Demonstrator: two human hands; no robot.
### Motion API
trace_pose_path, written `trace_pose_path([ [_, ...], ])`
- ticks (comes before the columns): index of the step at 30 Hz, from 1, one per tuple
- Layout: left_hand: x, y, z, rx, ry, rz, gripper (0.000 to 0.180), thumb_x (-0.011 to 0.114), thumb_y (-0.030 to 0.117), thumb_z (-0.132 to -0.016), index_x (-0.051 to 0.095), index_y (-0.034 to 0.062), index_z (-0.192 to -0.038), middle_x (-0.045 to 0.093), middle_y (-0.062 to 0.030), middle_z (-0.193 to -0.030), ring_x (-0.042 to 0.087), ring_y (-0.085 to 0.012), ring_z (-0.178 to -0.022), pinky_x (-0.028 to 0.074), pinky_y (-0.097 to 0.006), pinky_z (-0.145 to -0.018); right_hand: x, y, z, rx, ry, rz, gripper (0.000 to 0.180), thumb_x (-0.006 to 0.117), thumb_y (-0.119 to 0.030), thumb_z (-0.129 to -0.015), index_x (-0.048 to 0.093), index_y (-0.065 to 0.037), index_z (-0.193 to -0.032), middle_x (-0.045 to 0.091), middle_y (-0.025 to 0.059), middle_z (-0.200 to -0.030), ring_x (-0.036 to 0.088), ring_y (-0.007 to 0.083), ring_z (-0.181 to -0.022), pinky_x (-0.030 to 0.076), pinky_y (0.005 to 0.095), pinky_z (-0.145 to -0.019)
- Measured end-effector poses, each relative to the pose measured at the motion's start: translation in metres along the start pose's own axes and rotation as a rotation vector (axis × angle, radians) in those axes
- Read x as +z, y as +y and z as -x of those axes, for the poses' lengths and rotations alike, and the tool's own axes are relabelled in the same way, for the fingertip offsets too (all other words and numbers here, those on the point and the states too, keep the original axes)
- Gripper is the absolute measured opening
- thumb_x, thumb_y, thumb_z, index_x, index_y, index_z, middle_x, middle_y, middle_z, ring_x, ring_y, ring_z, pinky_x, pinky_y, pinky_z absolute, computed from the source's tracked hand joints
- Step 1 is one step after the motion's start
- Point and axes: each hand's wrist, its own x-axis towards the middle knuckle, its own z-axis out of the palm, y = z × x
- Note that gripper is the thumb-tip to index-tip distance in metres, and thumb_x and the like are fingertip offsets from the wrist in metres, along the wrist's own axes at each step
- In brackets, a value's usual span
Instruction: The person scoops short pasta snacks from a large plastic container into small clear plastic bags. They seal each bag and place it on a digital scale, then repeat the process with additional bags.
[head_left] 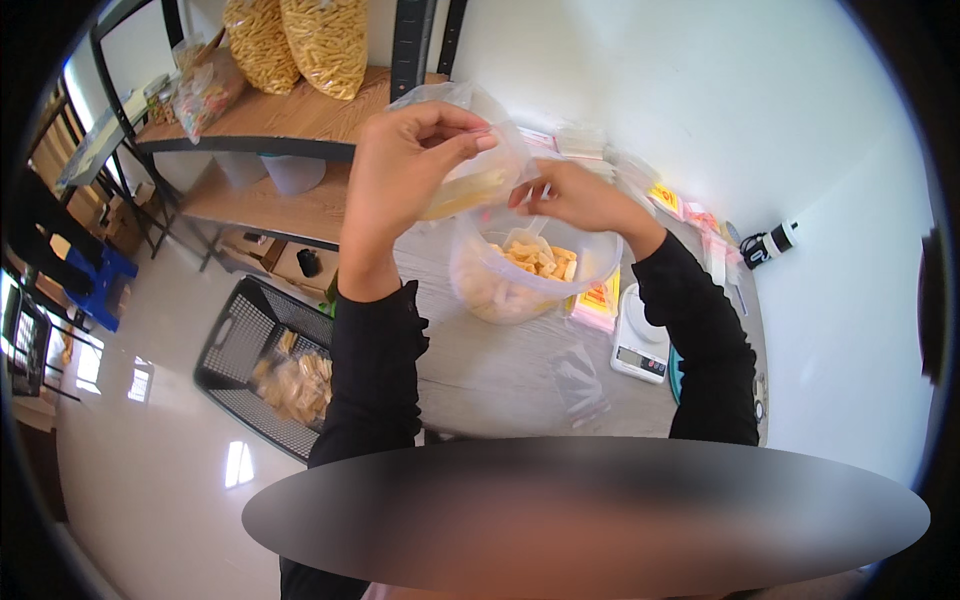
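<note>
Above the table, my left hand (400, 165) has thumb and fingers pinched on a clear plastic bag (467, 192) with pale yellow snack pieces in it. My right hand (583, 200) meets the bag's right side, its fingers curled together at the plastic edge. Just below both hands stands a translucent round tub (505, 300), part full of yellow snack sticks (540, 260). A clear scoop (530, 240) rests among the sticks, partly hidden by my right hand.
Right of the tub are yellow-and-red packets (597, 300) and a white digital scale (641, 340). An empty clear bag (578, 385) lies in front. Below left, a dark crate (225, 345) holds filled bags. Shelves (300, 125) carry large snack bags (325, 45). A black-and-white bottle (770, 243) lies far right.
</note>
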Motion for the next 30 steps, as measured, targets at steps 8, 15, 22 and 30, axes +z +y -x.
trace_pose_path([
  [8, -0.001, 0.008, 0.005, 0.023, -0.058, -0.057, 0.014, 0.077, 0.004, -0.085, 0.075, -0.0033, -0.097, 0.075, -0.0062, -0.087, 0.067, -0.0097, -0.078, 0.053, -0.023, -0.073, 0.057, 0.012, -0.041, 0.152, -0.245, 0.264, 0.027, 0.067, -0.027, -0.088, 0.072, -0.006, -0.105, 0.072, 0.0136, -0.1, 0.068, 0.0297, -0.095, 0.052, 0.0409, -0.085],
  [15, -0.004, 0.008, 0.006, 0.078, -0.054, -0.085, 0.014, 0.077, 0.007, -0.085, 0.076, -0.0029, -0.095, 0.075, -0.0052, -0.085, 0.068, -0.01, -0.078, 0.054, -0.024, -0.073, 0.073, 0.03, -0.054, 0.095, -0.166, 0.23, 0.026, 0.068, -0.027, -0.088, 0.071, -0.006, -0.104, 0.072, 0.0116, -0.098, 0.067, 0.0257, -0.094, 0.051, 0.0398, -0.085],
  [22, -0.004, 0.006, 0.003, 0.068, -0.06, -0.1, 0.015, 0.078, 0.007, -0.084, 0.076, -0.002, -0.096, 0.075, -0.005, -0.086, 0.069, -0.01, -0.08, 0.053, -0.024, -0.073, 0.014, -0.008, -0.013, -0.014, 0.102, -0.216, 0.023, 0.072, -0.017, -0.09, 0.072, -0.004, -0.11, 0.072, 0.0074, -0.099, 0.065, 0.0196, -0.089, 0.051, 0.0337, -0.086],
  [30, 0.006, 0.002, 0.0, -0.026, -0.037, 0.166, 0.017, 0.078, 0.004, -0.085, 0.074, -0.0058, -0.099, 0.075, -0.0084, -0.086, 0.069, -0.0111, -0.079, 0.053, -0.023, -0.073, -0.041, -0.05, 0.062, 0.057, 0.858, -0.118, 0.02, 0.073, -0.013, -0.092, 0.072, -0.002, -0.108, 0.072, 0.0022, -0.101, 0.061, 0.009, -0.085, 0.049, 0.0256, -0.083],
])
